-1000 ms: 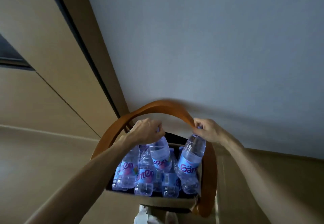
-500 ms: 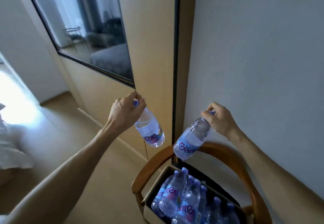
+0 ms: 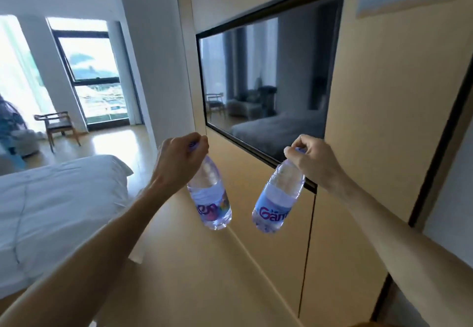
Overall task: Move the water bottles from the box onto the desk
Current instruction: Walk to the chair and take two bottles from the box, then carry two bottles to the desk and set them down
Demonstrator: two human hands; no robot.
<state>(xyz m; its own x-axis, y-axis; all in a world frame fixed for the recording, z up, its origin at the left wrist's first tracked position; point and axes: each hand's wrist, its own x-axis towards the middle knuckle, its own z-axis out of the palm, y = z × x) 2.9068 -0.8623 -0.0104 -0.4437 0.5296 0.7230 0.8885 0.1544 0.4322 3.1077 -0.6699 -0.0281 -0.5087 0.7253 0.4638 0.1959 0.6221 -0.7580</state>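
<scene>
My left hand (image 3: 179, 162) grips the purple cap of a clear water bottle (image 3: 211, 198), which hangs down from it with its blue and pink label facing me. My right hand (image 3: 312, 162) pinches the cap of a second water bottle (image 3: 277, 203), tilted with its base toward the left. The two bottles hang side by side in the air, a short gap between them. The box and the desk are out of view.
A white bed (image 3: 51, 203) fills the left. A wall-mounted dark screen (image 3: 266, 88) sits in the beige panel wall (image 3: 378, 121) ahead and right. A wooden chair (image 3: 57, 124) stands by the far window (image 3: 94, 70). Wood floor (image 3: 204, 275) runs between bed and wall.
The view has swung up and left, away from the box on the chair, which has left the frame. Both hands carry their bottles along, still hanging from the caps.
</scene>
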